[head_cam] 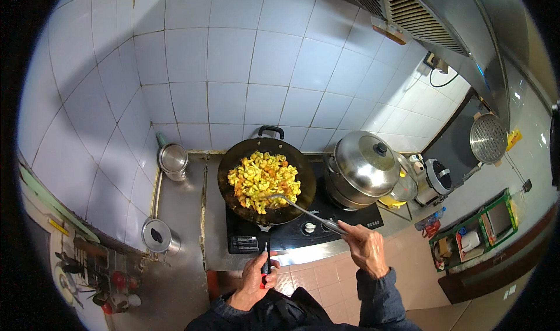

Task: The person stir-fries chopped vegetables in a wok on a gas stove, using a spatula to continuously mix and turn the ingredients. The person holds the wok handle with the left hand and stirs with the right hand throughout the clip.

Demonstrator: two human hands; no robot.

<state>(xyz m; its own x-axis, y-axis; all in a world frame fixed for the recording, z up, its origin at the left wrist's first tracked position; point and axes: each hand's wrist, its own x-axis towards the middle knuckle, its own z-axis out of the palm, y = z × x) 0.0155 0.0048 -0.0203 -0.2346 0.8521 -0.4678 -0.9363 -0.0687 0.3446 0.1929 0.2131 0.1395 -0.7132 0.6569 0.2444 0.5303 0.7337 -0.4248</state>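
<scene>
A dark wok (227, 195) with a loop handle at its far side sits on the left part of a black glass-topped gas stove (284, 239). Yellow cauliflower florets (262, 178) mixed with orange-red pieces lie in it. My left hand (256, 275) is closed around the wok's long black handle (265, 256), near its red end. In my right hand (363, 248), right of the wok, is the shaft of a metal spatula or ladle (306, 211). Its far end rests among the florets, and the shape of its head is hidden.
Right of the wok stands a large steel steamer pot (350, 195) with a domed lid (367, 160). Behind it are a glass-lidded yellow pan (402, 182) and a rice cooker (433, 182). Two steel canisters (173, 160) stand at left on the steel counter (179, 208). A range hood (424, 20) overhangs the upper right.
</scene>
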